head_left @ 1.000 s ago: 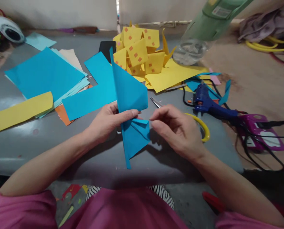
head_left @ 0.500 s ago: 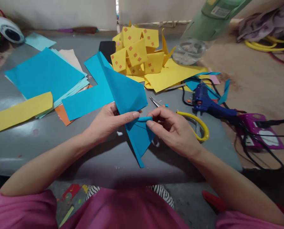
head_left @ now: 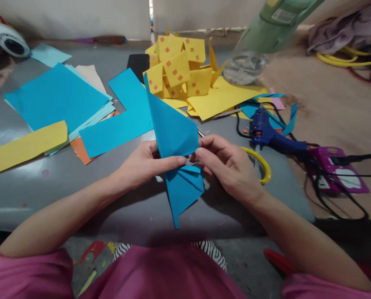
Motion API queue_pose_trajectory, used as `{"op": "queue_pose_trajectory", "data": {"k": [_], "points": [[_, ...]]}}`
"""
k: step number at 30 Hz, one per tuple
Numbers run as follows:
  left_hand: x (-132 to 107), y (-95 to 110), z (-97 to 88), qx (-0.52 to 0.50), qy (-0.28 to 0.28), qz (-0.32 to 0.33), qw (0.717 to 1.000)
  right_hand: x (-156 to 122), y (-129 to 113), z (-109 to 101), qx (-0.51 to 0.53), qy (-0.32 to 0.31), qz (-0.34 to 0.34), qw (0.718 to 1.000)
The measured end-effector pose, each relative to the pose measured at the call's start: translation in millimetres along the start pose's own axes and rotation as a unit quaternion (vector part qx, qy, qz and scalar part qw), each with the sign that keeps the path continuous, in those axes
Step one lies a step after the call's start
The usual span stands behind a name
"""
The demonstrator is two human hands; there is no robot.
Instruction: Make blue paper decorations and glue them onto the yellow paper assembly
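Left of the glue gun [head_left: 275, 139], the left hand [head_left: 146, 162] held folded blue paper [head_left: 174, 131] pinched under its thumb. The right hand [head_left: 229, 166], half curled, had fingertips at the paper's edge, gripping or not I couldn't tell; I reckoned a slipping left thumb might let the folds spring crooked.

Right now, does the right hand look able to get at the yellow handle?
Probably yes: the right hand is close beside the yellow handle, whose outer curve lies uncovered. That hand is at the edge of the folded blue paper, though, and would likely have to leave it.
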State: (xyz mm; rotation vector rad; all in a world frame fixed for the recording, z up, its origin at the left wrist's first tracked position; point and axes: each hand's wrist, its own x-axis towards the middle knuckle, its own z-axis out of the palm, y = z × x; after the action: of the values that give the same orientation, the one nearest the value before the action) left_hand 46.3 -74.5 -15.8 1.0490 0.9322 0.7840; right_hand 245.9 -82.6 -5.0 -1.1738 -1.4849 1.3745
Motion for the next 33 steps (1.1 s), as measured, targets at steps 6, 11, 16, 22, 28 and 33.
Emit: {"op": "queue_pose_trajectory", "data": {"k": [6,11,16,22,28,33], "points": [[-0.1,4.1,-1.6,-0.032,-0.058,-0.086,0.994,4.3,-0.8,-11.3,0.007,-0.064,0.038,0.997],[-2.0,8.7,-0.6,-0.03,-0.047,-0.158,0.986,7.5,-7.9,-16.2,-0.049,-0.12,0.086,0.988],[-2.4,11.1,0.1,-0.015,-0.037,-0.179,0.983,9.1,-10.2,-19.3,-0.059,-0.166,0.143,0.974],[-2.7,11.4,-1.5,0.005,-0.052,-0.205,0.977,9.0,-8.1,-19.6,-0.065,-0.184,0.17,0.966],[-3.6,11.2,-1.6,0.027,-0.058,-0.19,0.98,8.6,-10.2,-15.4,-0.063,-0.19,0.2,0.959],[-3.9,13.0,-1.8,0.017,-0.057,-0.199,0.978,9.2,-10.5,-16.0,-0.058,-0.196,0.197,0.959]]}}
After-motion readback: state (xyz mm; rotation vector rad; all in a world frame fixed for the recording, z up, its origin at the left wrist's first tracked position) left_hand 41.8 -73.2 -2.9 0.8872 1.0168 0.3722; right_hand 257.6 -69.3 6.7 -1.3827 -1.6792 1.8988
